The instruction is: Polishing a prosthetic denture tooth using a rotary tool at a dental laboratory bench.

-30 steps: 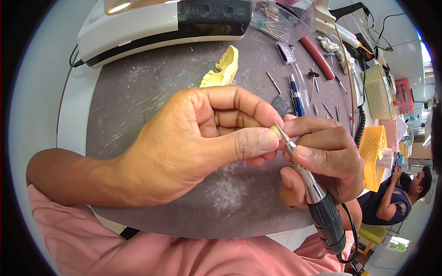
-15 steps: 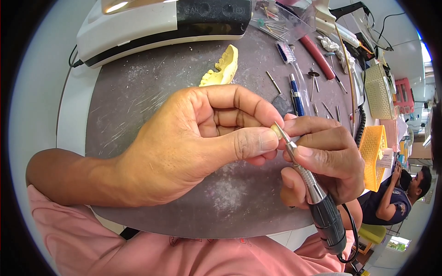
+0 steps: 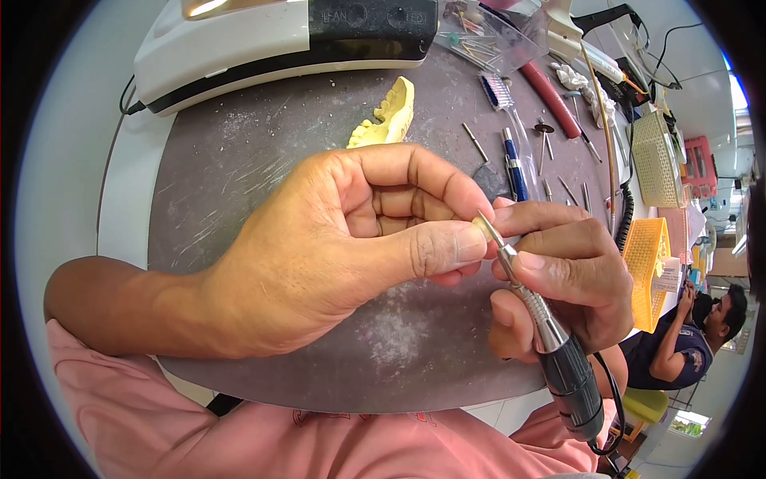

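Note:
My left hand [image 3: 319,255] pinches a small pale yellow piece [image 3: 480,227] between thumb and index finger, its other fingers curled behind. My right hand [image 3: 570,267] grips a rotary handpiece [image 3: 565,374] with a silver nose and black body, a cord trailing from its lower end. Its thin metal tip lies at the small piece, beside my left thumb. Just beyond my left hand a yellow dental cast [image 3: 391,112] rests on the grey, dust-marked work surface [image 3: 223,184].
A white-and-black machine [image 3: 215,56] stands at the back. At right lie a brush [image 3: 496,92], pen [image 3: 514,168], red-handled tool [image 3: 550,96], several burs, a clear box [image 3: 511,36], and yellow [image 3: 642,271] and cream baskets [image 3: 661,160]. A co-worker [image 3: 678,351] sits beyond, far right.
Both hands keep their grips. The handpiece and my right hand have shifted very slightly to the right, and my left fingers very slightly upward.

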Action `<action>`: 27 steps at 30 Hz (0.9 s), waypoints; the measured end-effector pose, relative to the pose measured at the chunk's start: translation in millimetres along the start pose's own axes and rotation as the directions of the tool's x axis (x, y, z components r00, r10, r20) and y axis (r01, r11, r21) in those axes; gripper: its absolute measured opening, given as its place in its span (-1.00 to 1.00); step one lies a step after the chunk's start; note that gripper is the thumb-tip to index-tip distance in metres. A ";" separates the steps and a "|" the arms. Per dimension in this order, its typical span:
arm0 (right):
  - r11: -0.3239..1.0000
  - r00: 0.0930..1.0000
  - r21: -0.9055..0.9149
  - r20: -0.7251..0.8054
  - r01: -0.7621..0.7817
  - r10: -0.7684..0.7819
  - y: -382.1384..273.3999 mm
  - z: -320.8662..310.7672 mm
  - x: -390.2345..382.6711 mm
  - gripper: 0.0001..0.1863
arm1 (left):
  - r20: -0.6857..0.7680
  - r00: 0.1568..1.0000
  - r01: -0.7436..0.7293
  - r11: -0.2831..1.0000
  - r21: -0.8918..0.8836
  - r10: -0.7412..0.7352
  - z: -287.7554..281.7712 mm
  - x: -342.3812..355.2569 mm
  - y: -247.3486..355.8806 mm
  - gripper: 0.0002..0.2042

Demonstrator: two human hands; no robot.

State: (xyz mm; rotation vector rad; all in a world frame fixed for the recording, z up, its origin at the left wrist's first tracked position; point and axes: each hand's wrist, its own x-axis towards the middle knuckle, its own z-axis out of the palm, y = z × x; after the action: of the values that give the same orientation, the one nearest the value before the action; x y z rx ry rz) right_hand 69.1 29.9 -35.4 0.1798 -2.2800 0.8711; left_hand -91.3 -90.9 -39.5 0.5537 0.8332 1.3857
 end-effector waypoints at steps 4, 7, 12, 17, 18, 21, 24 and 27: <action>1.000 1.000 -0.003 -0.012 0.012 -0.012 -0.1 0.4 -0.1 -0.68 | 0.003 1.000 -0.001 1.000 -0.006 0.001 0.8 0.0 0.3 -0.85; 1.000 0.999 -0.006 0.025 0.031 -0.031 0.0 -1.5 1.6 -0.68 | -0.002 1.000 0.007 1.000 -0.014 -0.007 1.4 0.0 1.2 -0.85; 1.000 1.000 0.007 -0.002 -0.002 0.002 -0.8 -0.9 -0.3 -0.68 | -0.017 1.000 0.002 1.000 -0.008 -0.002 2.9 -0.3 1.2 -0.85; 1.000 1.000 0.018 0.021 0.017 -0.017 -1.7 -2.1 -0.4 -0.69 | -0.016 1.000 -0.007 1.000 -0.003 0.007 3.0 -0.2 0.7 -0.86; 1.000 1.000 0.014 -0.003 0.004 -0.004 -2.9 -0.7 -0.8 -0.69 | -0.013 1.000 -0.008 1.000 -0.004 0.008 3.2 -0.3 0.9 -0.86; 1.000 1.000 0.022 -0.020 -0.002 0.003 -0.8 1.4 -0.9 -0.69 | -0.026 1.000 -0.012 1.000 -0.003 0.012 2.6 -0.6 0.2 -0.86; 1.000 1.000 0.015 -0.002 -0.001 0.001 -2.8 -1.1 0.6 -0.69 | -0.027 1.000 -0.008 1.000 -0.002 0.008 3.2 -0.7 0.8 -0.86; 1.000 1.000 0.024 0.003 0.006 -0.006 -0.6 0.1 0.6 -0.69 | -0.035 0.999 0.001 1.000 -0.001 -0.001 2.8 -1.1 1.2 -0.86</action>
State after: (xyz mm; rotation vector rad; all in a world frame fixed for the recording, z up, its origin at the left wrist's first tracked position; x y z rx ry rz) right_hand 68.8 29.4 -34.7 0.1986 -2.2720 0.8957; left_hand -89.9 -91.4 -36.6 0.5294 0.8606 1.3981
